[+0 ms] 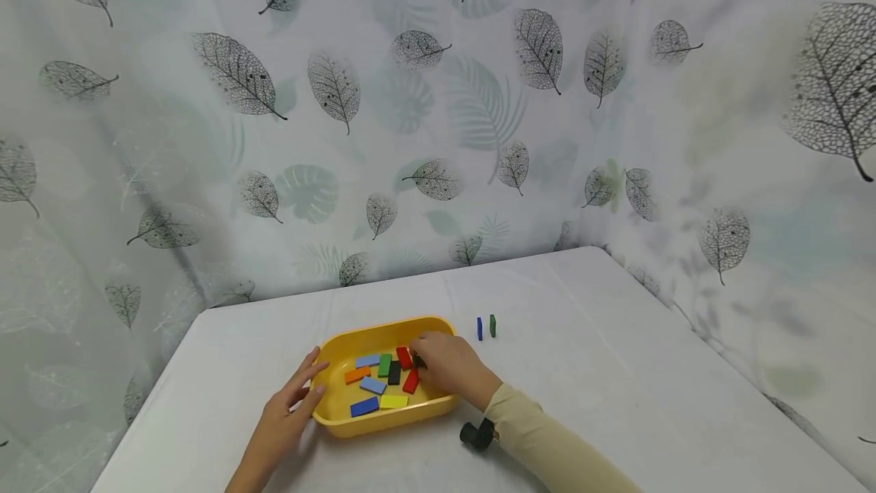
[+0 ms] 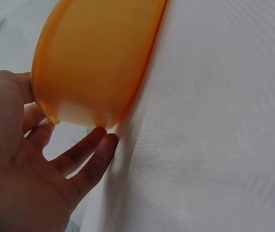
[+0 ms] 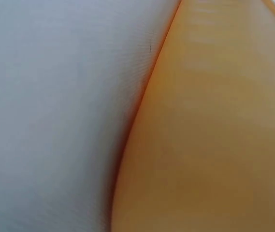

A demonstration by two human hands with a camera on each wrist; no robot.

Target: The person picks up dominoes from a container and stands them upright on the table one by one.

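A yellow plastic tray sits on the table with several small rectangular blocks lying in it, among them a yellow block, a green block and a red block. My left hand holds the tray's left end, thumb over the rim; in the left wrist view, fingertips touch the outer wall. Reaching in over the right end, my right hand has its fingers curled down around a black block, which they partly hide. Only the tray's outside and white cloth show in the right wrist view.
Beyond the tray's right end, a blue block and a green block stand upright, side by side, on the white tablecloth. A black wrist camera hangs under the right wrist. Leaf-patterned curtains enclose the table.
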